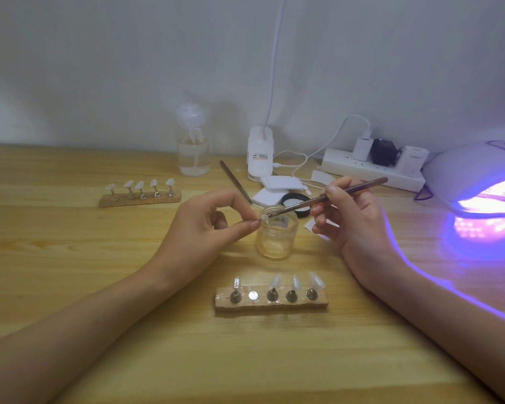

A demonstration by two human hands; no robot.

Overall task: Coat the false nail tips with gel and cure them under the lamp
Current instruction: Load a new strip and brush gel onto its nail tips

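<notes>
My left hand (209,221) pinches a small nail tip (263,217) on its stand, just above the open gel jar (276,236). My right hand (352,217) holds a brown brush (353,189), whose tip touches the nail tip. A wooden holder (270,303) near me carries several stands with nail tips, and one magnet spot on it is bare. Further left, a second holder (140,196) bears several nail tips. The curing lamp (478,182) at the right glows purple.
A clear pump bottle (193,147) and a white bottle (260,153) stand at the back. A power strip (373,167) with plugs and white cables lies beside the lamp. A black jar lid (296,204), white pads (277,185) and a second brush (235,180) lie behind the jar.
</notes>
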